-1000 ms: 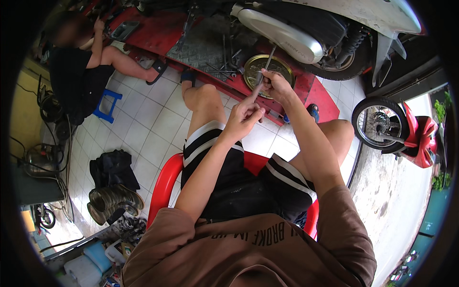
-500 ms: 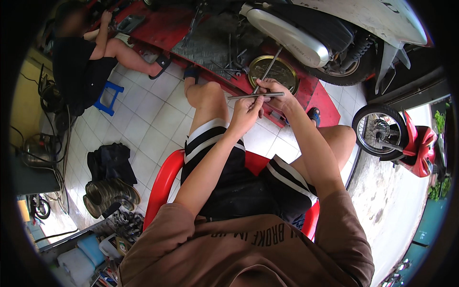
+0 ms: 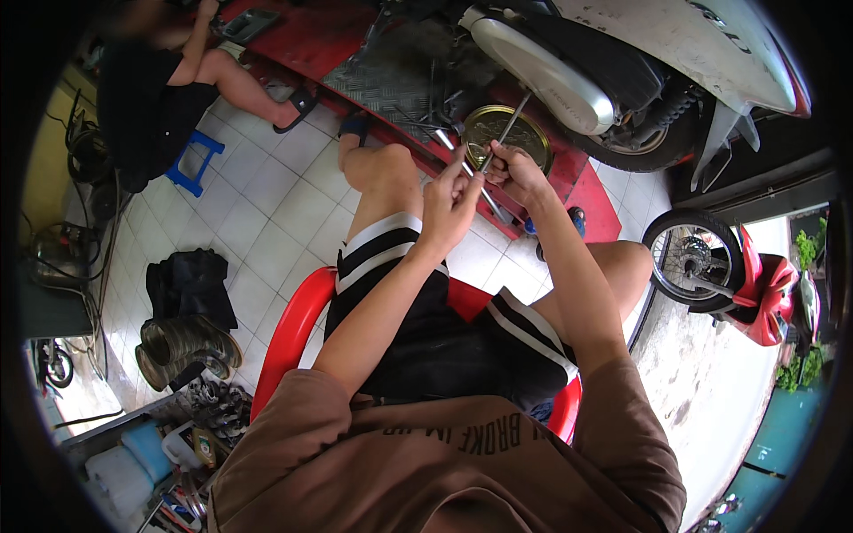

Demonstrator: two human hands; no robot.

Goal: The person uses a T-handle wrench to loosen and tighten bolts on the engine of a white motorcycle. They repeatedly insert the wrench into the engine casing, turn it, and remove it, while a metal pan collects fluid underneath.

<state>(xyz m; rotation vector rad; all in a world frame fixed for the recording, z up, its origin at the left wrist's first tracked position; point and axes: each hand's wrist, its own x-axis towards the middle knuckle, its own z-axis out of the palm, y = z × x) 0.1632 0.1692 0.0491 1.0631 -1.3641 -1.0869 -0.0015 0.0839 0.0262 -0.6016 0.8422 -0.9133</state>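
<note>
A metal T-handle wrench (image 3: pixel 514 122) slants up from my hands to the underside of a raised scooter (image 3: pixel 542 75), where its far tip meets the machine below a silver cover. My right hand (image 3: pixel 517 173) is closed around the shaft near the crossbar. At the crossbar, my left hand (image 3: pixel 451 202) has its thumb against the metal and its index finger stretched upward, the other fingers curled. The crossbar lies diagonally, one end beyond my left fingertips and the other below my right hand. Beneath the shaft, a round gold-rimmed pan (image 3: pixel 484 120) rests on the red lift.
Several wrenches (image 3: pixel 435 115) lie on the lift's metal tread plate (image 3: pixel 378 84). A person (image 3: pixel 142 89) sits at the far left, by a blue stool (image 3: pixel 194 164). Boots (image 3: pixel 187 346) stand on the tiles at left. A red motorcycle (image 3: pixel 764 293) is at right.
The wrench's crossbar has turned from nearly level to a steep diagonal. My left index finger has straightened upward, while my right hand stays on the shaft.
</note>
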